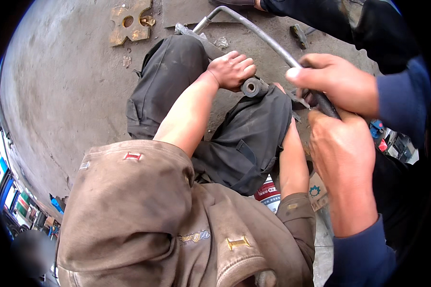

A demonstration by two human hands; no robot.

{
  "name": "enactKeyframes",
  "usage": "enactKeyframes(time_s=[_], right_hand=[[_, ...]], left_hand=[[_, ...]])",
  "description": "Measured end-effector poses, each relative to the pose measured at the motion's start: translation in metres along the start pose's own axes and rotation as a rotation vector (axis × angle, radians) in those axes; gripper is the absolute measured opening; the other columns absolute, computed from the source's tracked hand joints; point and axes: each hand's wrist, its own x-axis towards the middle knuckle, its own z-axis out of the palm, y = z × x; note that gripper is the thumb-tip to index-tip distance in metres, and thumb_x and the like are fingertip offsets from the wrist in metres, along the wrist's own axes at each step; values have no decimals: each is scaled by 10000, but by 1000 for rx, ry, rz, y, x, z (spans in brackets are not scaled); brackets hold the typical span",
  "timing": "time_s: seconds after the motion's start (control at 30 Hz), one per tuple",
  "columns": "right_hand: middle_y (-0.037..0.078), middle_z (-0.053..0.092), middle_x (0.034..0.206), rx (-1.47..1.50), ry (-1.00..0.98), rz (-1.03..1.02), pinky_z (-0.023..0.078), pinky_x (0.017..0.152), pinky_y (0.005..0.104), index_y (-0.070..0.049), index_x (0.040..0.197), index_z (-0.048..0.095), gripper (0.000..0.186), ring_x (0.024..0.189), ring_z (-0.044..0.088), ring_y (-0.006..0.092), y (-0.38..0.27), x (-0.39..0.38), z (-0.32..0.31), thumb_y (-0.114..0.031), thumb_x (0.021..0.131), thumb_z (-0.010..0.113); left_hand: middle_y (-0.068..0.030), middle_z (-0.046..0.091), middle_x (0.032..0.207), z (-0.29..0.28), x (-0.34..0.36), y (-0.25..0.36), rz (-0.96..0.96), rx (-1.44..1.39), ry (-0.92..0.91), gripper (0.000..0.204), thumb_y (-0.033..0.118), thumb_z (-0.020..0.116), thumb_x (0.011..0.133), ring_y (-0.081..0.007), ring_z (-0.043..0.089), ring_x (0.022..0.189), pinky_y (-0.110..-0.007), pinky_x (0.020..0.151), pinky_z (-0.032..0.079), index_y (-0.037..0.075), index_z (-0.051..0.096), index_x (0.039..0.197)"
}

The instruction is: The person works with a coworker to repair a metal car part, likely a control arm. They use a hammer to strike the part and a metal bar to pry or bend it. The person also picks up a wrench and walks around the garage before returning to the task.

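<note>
My left hand (232,71) is closed in front of my left knee, its curled fingers against a dark, thick-walled cylinder (254,87) with a hole in its end. How far the grip reaches around it is hidden. My right hand (279,87) is mostly behind my bent right leg; only a bit of a finger shows past the knee. Over my right side, a co-worker's two blue-sleeved hands (342,143) grip the knurled handle of a long bent metal bar (258,32). From there the bar reaches across to a spot beyond my left knee.
A rusty metal plate (129,21) with cut-outs lies on the concrete floor at far left. The co-worker's dark trouser leg (316,16) stretches along the far right. A red-and-white container (268,193) and a cardboard box (316,191) stand near my right arm.
</note>
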Motion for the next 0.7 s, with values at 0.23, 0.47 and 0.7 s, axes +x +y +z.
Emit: enactKeyframes(time_s=[0.23,0.47,0.7], right_hand=[[181,647,1093,379,-385,255,519,949,384,109,1243,505,458,1029,656,246,0,-105,-31,33,806,618],[208,603,1186,260,-61,101,446,1009,390,101,1265,502,546,1134,583,284,17,-2,16,-223,832,581],[234,560,1280,154,863,19,373,1069,397,93,1287,500,716,1239,510,321,109,88,83,-479,858,545]], left_hand=[[-20,565,891,-5,9,5,-14,-54,-47,330,316,653,646,-191,589,843,-310,760,427,127,550,897],[1,549,854,-6,-1,1,-28,-24,-45,303,364,623,701,-173,580,829,-312,743,421,134,543,882],[-10,557,879,-7,-10,5,-47,-48,-54,319,332,641,685,-182,583,844,-318,777,421,125,534,902]])
